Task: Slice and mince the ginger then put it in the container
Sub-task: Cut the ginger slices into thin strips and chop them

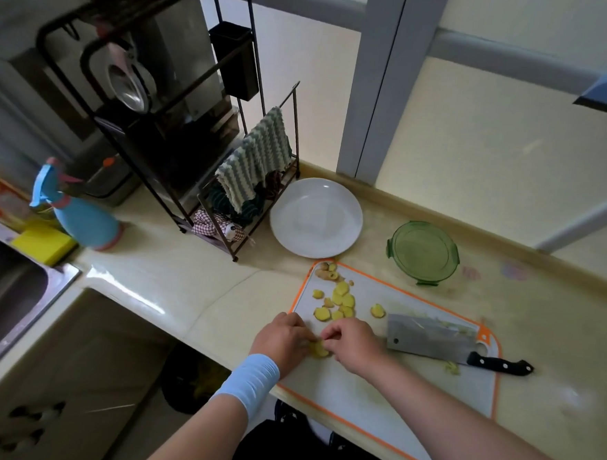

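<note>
Pinching ginger slices [319, 348] | left hand [281, 339] + right hand [353, 344] | cleaver [431, 339] flat beside

Both forearms reach forward, hands meeting. The left hand [282, 338], pale band [248, 380] at its wrist, and the right hand [353, 344] pinch ginger slices [319, 349] with curled fingers [331, 334].

Orange-edged plastic cutting board [374, 378]: yellow ginger slices [342, 299] on left, steel cleaver [427, 337] on right; round green container [423, 252] behind.
</note>
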`<action>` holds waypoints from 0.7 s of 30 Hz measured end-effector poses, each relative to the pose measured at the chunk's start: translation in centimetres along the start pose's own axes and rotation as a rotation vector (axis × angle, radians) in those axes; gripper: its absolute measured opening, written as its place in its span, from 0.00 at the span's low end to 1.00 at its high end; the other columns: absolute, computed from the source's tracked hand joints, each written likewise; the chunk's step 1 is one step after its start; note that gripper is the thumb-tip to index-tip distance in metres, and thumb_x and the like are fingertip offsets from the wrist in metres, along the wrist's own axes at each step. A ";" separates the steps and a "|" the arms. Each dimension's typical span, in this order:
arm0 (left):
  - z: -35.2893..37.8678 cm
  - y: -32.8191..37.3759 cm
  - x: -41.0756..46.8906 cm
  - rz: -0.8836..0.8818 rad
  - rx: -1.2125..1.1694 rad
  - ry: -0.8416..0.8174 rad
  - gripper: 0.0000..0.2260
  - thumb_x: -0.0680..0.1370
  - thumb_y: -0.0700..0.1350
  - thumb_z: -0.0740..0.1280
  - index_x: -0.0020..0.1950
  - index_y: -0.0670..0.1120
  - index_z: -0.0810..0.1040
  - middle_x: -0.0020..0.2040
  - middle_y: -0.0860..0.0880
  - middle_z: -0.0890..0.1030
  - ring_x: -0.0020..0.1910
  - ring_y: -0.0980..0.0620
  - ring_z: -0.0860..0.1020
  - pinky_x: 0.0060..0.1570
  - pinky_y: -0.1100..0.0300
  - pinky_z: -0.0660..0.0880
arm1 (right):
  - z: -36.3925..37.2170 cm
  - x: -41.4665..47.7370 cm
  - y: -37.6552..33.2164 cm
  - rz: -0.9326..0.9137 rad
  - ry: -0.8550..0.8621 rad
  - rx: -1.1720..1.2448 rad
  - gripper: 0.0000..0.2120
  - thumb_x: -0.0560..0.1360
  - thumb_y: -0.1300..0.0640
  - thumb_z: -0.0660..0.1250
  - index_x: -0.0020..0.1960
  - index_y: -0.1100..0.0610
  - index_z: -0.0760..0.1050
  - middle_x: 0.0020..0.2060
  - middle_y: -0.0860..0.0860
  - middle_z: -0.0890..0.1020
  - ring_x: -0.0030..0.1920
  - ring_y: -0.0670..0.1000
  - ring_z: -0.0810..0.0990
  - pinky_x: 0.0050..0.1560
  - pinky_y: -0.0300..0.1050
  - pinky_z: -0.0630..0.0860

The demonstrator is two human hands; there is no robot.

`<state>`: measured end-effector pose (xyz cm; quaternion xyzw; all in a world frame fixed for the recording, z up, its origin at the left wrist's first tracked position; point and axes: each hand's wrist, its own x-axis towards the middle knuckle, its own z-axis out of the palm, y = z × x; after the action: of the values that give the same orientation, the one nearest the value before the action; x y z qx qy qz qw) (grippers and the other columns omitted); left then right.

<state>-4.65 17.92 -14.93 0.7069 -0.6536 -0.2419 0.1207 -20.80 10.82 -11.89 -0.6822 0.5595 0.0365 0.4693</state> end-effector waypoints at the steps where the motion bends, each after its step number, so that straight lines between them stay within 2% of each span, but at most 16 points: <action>1: -0.1 0.1 0.1 0.001 -0.005 -0.007 0.09 0.69 0.51 0.75 0.48 0.57 0.85 0.45 0.51 0.79 0.45 0.48 0.76 0.39 0.58 0.75 | 0.1 0.1 0.0 -0.007 0.006 -0.016 0.06 0.72 0.58 0.72 0.43 0.47 0.81 0.36 0.41 0.81 0.35 0.41 0.78 0.40 0.34 0.73; 4: -0.4 0.3 0.3 -0.023 0.010 -0.075 0.10 0.74 0.54 0.71 0.54 0.57 0.84 0.50 0.52 0.78 0.51 0.50 0.74 0.47 0.57 0.74 | 0.6 0.2 -0.1 -0.050 0.038 -0.129 0.06 0.72 0.56 0.71 0.48 0.49 0.83 0.43 0.44 0.84 0.45 0.46 0.81 0.48 0.39 0.76; 7: -0.2 0.1 0.4 -0.023 -0.016 -0.044 0.10 0.74 0.52 0.68 0.53 0.56 0.84 0.48 0.51 0.79 0.48 0.48 0.74 0.47 0.53 0.76 | 0.8 0.2 -0.2 -0.106 0.048 -0.276 0.08 0.74 0.54 0.69 0.52 0.49 0.81 0.48 0.46 0.84 0.50 0.49 0.81 0.49 0.42 0.76; 10: -0.5 0.3 0.3 -0.006 -0.004 -0.067 0.14 0.75 0.52 0.64 0.57 0.56 0.83 0.50 0.52 0.79 0.51 0.50 0.74 0.51 0.56 0.74 | 0.2 0.1 -0.6 -0.150 0.107 -0.308 0.09 0.75 0.52 0.65 0.55 0.49 0.78 0.50 0.46 0.82 0.52 0.50 0.80 0.49 0.43 0.76; 13: -0.7 0.1 0.8 -0.050 -0.028 -0.047 0.13 0.78 0.52 0.62 0.59 0.56 0.81 0.54 0.53 0.78 0.56 0.51 0.74 0.52 0.58 0.73 | -0.6 0.9 -0.7 -0.225 0.209 -0.367 0.12 0.77 0.55 0.60 0.58 0.49 0.76 0.55 0.48 0.79 0.53 0.53 0.80 0.48 0.46 0.76; 17: -1.1 -0.5 1.4 -0.177 -0.107 0.026 0.13 0.80 0.47 0.60 0.61 0.56 0.80 0.55 0.54 0.77 0.56 0.52 0.76 0.47 0.61 0.72 | -0.8 2.4 -1.1 -0.254 0.105 -0.546 0.17 0.79 0.53 0.61 0.67 0.45 0.72 0.59 0.51 0.73 0.55 0.58 0.78 0.50 0.51 0.74; 21: -1.7 -0.3 2.1 -0.191 -0.133 0.016 0.14 0.80 0.46 0.59 0.62 0.56 0.79 0.55 0.55 0.77 0.56 0.52 0.76 0.48 0.61 0.73 | -0.4 3.3 -1.7 -0.285 0.112 -0.582 0.15 0.78 0.55 0.64 0.64 0.48 0.75 0.58 0.52 0.71 0.54 0.58 0.77 0.51 0.52 0.75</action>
<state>-3.48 15.63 -14.07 0.7584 -0.5646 -0.2895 0.1489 -18.38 7.98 -12.53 -0.8600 0.4496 0.0912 0.2234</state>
